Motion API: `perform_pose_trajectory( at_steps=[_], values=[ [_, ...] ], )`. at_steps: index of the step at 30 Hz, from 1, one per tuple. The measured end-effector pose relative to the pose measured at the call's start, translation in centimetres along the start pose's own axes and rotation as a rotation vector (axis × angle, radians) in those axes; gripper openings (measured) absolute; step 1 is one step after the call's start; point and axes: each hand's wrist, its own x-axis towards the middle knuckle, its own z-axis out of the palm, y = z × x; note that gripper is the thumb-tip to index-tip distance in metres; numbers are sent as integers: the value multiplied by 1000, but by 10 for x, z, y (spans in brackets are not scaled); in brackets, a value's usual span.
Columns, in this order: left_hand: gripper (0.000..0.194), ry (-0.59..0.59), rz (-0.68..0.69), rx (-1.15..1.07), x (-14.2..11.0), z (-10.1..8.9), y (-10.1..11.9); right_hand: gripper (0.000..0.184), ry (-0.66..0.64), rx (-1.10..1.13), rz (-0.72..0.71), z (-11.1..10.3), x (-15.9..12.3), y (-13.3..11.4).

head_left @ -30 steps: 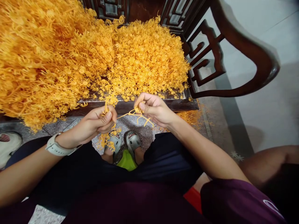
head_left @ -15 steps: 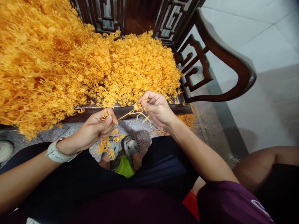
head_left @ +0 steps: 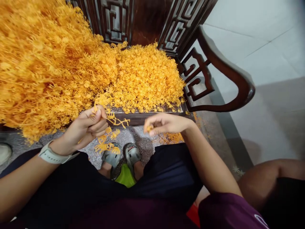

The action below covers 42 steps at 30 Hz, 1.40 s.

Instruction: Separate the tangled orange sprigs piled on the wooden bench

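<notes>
My left hand (head_left: 89,124) is closed around some yellow plastic flower sprigs (head_left: 121,121). Their branched ends stick out to the right of the fingers and hang below, over the floor. My right hand (head_left: 169,123) is in front of the bench edge, its thumb and fingers curled round a small yellow plastic piece (head_left: 150,128), partly hidden and a little blurred. Beyond both hands, a heap of small yellow flower pieces (head_left: 147,76) lies on the dark wooden bench (head_left: 140,119). To its left rises a larger mound of branched yellow sprigs (head_left: 47,70).
A carved armrest (head_left: 241,82) curves out at the bench's right end. Yellow scraps (head_left: 172,138) lie on the speckled floor below. My feet in grey clogs (head_left: 132,154) are under my hands, by a bright green object (head_left: 126,176). Another person's leg (head_left: 269,178) is at the right.
My hands have moved apart. The sprig stretched between them is now held only by the left hand, while the right hand has drawn down and away with a small yellow piece.
</notes>
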Motion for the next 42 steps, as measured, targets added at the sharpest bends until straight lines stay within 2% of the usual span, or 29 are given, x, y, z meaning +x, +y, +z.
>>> perform_pose_trajectory(
  at_steps=[1,2,3,6,7,9,11,13,15,18,21,23,25,28,31,33,35,37,40,41,42],
  values=[
    [17,-8,4,6,-1,1,1,27,-48,19,-13,-1,0,-2],
    [18,-13,2,13,-2,0,2,29,19,52,-46,-4,0,-2],
    [18,-17,-1,18,-3,-1,2,31,193,90,-90,-9,-1,-2],
    [19,-47,-16,22,-5,-7,-1,34,929,183,-200,-29,-2,7],
    [20,-58,-19,21,-5,-8,-3,31,1084,219,-197,-34,-3,11],
    [21,-66,-31,20,-4,-10,-6,26,1219,326,-158,-39,-3,18],
    [21,-70,-39,17,-3,-8,-8,24,1213,436,-129,-33,1,21],
    [19,-98,-26,6,-2,-4,-10,23,1123,470,-125,-16,10,20],
    [18,-142,-13,-14,-1,2,-11,23,989,397,-126,6,24,16],
    [19,-195,-38,-38,0,9,-14,30,713,237,-125,38,44,8],
    [20,-213,-66,-25,-1,15,-18,37,456,204,-166,60,58,4],
    [21,-223,-88,-4,-2,17,-21,36,380,199,-196,67,62,3],
    [22,-240,-107,22,-3,17,-25,30,356,188,-210,70,62,4],
    [23,-261,-119,59,-4,15,-29,29,398,203,-245,69,60,6],
    [24,-276,-148,79,-4,12,-29,30,571,233,-307,64,59,7],
    [24,-262,-152,77,-5,10,-27,30,715,269,-334,52,57,10],
    [26,-275,-158,110,-9,9,-27,32,875,311,-352,30,49,17],
    [29,-305,-173,170,-14,8,-29,33,1047,303,-359,-1,32,26],
    [29,-338,-194,260,-21,6,-32,32,1257,139,-333,-44,-3,35],
    [28,-340,-193,317,-22,5,-32,31,1262,68,-310,-50,-14,35],
    [27,-331,-177,396,-21,5,-32,32,1192,0,-272,-51,-22,32]
  ],
)
